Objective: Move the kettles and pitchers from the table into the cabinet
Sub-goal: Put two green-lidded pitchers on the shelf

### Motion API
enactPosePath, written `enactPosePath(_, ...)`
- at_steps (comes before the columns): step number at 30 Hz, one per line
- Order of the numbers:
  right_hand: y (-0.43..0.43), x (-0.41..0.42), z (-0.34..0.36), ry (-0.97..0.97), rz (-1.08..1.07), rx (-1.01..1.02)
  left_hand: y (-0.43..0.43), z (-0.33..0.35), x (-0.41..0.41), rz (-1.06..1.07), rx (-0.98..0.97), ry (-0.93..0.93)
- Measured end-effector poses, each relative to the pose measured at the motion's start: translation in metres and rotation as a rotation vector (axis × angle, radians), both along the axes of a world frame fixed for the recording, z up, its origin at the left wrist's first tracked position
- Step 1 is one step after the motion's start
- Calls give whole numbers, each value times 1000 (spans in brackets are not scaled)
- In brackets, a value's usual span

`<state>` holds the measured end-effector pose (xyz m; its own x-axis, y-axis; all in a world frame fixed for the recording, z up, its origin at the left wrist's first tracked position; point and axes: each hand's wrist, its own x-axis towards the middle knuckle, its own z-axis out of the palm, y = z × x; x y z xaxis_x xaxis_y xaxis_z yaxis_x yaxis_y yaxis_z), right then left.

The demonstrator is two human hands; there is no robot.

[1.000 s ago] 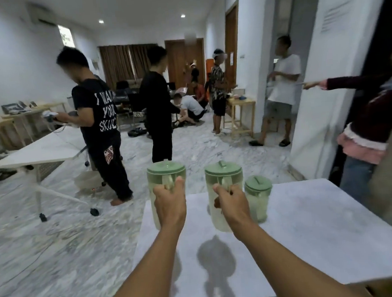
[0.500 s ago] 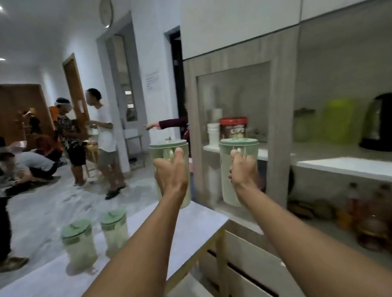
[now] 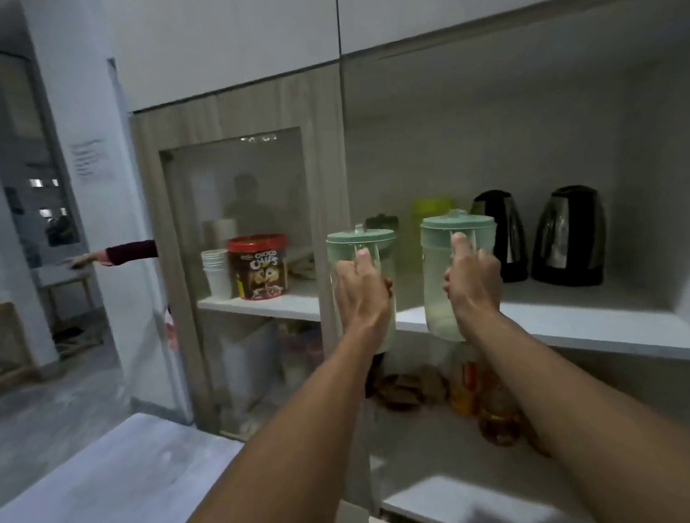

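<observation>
My left hand grips the handle of a clear pitcher with a pale green lid, held up in front of the cabinet's wooden divider. My right hand grips the handle of a second green-lidded pitcher, held just at the front edge of the open white shelf. On that shelf at the back stand two black kettles, a yellow-green pitcher and a darker jug, partly hidden behind the held pitchers.
Behind a glass door on the left, the shelf carries a red-lidded cereal tub and stacked white cups. Bottles and jars fill the lower shelf. The white table lies at lower left. A person's sleeved arm reaches out beside the cabinet.
I have turned from the table to the cabinet, carrying both pitchers. They are now closer to the open shelf, and the pitchers left on the table are out of view.
</observation>
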<state>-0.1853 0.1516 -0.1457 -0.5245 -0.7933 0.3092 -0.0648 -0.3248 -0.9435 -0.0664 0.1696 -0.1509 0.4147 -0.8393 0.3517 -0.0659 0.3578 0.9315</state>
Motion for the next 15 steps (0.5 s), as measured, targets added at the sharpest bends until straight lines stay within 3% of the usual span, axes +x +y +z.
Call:
enactPosePath(7, -138, -55, -11, 57, 45, 33, -130, -5, -54, 0, 35, 24)
enactPosePath(15, -253, -50, -45, 114, 80, 88, -240, -34, -54, 74, 134, 50)
